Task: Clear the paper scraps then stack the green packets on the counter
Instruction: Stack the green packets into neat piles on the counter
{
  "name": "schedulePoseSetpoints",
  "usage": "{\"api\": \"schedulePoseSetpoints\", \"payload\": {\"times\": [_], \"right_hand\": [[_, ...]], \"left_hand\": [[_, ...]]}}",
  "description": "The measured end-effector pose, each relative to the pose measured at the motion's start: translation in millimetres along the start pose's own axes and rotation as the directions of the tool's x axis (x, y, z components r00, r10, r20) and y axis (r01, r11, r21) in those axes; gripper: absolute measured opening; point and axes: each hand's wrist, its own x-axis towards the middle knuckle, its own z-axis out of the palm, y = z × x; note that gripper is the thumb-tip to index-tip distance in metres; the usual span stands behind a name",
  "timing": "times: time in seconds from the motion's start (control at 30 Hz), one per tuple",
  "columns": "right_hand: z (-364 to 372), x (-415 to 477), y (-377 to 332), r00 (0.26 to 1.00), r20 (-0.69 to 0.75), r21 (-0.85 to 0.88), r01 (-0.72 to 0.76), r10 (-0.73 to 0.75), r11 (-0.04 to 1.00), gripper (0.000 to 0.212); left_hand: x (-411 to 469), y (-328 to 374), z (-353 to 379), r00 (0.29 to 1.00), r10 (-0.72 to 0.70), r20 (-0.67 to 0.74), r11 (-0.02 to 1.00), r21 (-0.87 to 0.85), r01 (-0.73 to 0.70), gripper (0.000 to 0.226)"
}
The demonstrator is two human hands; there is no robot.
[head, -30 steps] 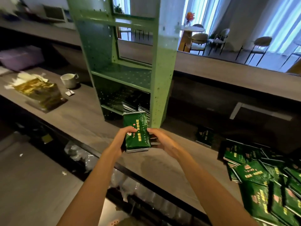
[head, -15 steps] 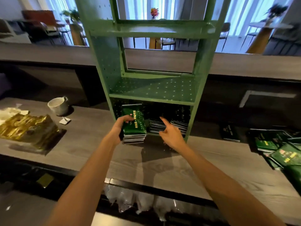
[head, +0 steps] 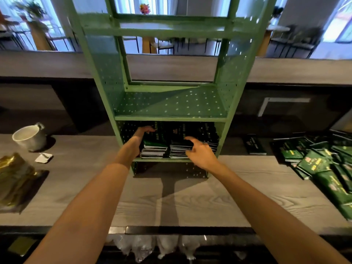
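Inside the green shelf [head: 171, 118], my left grip [head: 141, 139] is curving over the left packet stack [head: 155, 149]; clasping or not, I cannot tell. My right grip [head: 200, 151] is hovering slack, empty.

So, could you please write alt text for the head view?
Two hands reach low into a green shelf on a counter: the left hand grips a stack of green packets, the right hand open by another stack.

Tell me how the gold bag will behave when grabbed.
The gold bag looks crumpled and slumped, so probably floppy rather than stiff. Its shiny foil may be slippery. Lying low on the counter, it seems unlikely to roll or tip.
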Motion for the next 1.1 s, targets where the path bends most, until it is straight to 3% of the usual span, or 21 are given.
{"api": "schedulePoseSetpoints", "payload": {"times": [0.1, 0.17, 0.27, 0.33, 0.5, 0.63, 0.77, 0.93, 1.0, 1.1], "right_hand": [[1.9, 0.3, -0.1, 1.0, -0.003, -0.028, 0.007, -0.007, 1.0, 0.053], [3.4, 0.9, 0.5, 1.0, -0.015, -0.042, 0.011, -0.012, 0.999, 0.054], [5.2, 1.7, 1.4, 1.0, -0.016, -0.059, 0.015, -0.016, 0.998, 0.058], [6.8, 1.2, 2.0, 1.0, -0.012, -0.057, 0.016, -0.016, 0.998, 0.059], [9.1, 1.2, 4.3, 0.999, -0.025, -0.071, 0.027, -0.029, 0.997, 0.061], [11.1, -0.7, 4.4, 0.998, -0.037, -0.09, 0.049, -0.052, 0.995, 0.064], [11.7, -2.2, 6.0, 0.998, -0.041, -0.102, 0.052, -0.057, 0.993, 0.066], [7.5, -4.8, 5.5, 0.999, -0.012, -0.101, 0.046, -0.047, 0.994, 0.067], [5.8, -5.1, 4.9, 0.999, 0.006, -0.109, 0.041, -0.041, 0.993, 0.068], [4.0, -5.6, 2.6, 0.999, 0.047, -0.128, 0.033, -0.028, 0.991, 0.071]], "left_hand": [[8.7, -5.7, 3.4, 0.999, -0.027, 0.023, 1.0, -0.014, 0.027, 0.009], [16.5, -8.8, 6.2, 1.0, -0.022, 0.008, 0.999, -0.024, 0.023, 0.006], [20.1, -14.4, 9.6, 1.0, -0.027, 0.016, 1.0, 0.011, 0.027, 0.037], [19.1, -14.9, 10.8, 1.0, -0.016, 0.009, 0.998, 0.054, 0.015, 0.046], [19.6, -15.6, 4.8, 0.996, -0.001, -0.087, 0.996, 0.083, 0.008, 0.055], [14.2, -21.3, 0.0, 0.997, 0.033, -0.07, 0.999, -0.03, -0.035, 0.051], [11.4, -27.2, -0.1, 0.999, 0.033, -0.021, 0.998, -0.046, -0.034, 0.062], [45.4, -48.7, -7.3, 0.997, -0.003, 0.079, 1.0, 0.01, 0.002, 0.11], [21.9, -36.8, -2.7, 0.995, -0.015, 0.1, 0.999, 0.037, 0.011, 0.102], [8.4, -33.4, 2.8, 0.996, -0.001, 0.094, 0.996, 0.086, -0.007, 0.067]]}}
